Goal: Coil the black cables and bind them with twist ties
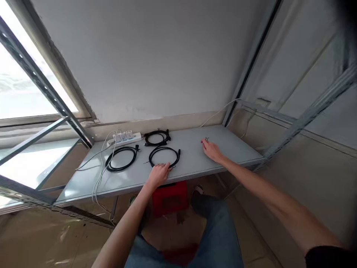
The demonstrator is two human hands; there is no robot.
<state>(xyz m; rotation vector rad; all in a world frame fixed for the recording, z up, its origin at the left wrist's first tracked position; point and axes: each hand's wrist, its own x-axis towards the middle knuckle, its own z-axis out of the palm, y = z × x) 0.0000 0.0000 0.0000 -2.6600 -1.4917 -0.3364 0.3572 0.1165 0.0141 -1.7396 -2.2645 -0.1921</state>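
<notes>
My left hand (pixel 159 175) is closed on the near side of a coiled black power cable (pixel 178 153) lying at the front of the grey shelf (pixel 192 149). My right hand (pixel 212 151) rests farther right on the same surface, its fingertips pinched at some thin black twist ties (pixel 206 139). A second coiled black cable (pixel 122 170) lies to the left, and a third, bundled one (pixel 156 132) sits behind the held coil. Short thin ends stick out beside the coil near my left fingers.
A white power strip (pixel 126 138) with plugs stands near the wall, and white cords (pixel 100 175) hang over the front edge. Metal uprights (pixel 46 87) frame the shelf on both sides. Underneath is a red crate (pixel 170 197) near my legs. A window is at left.
</notes>
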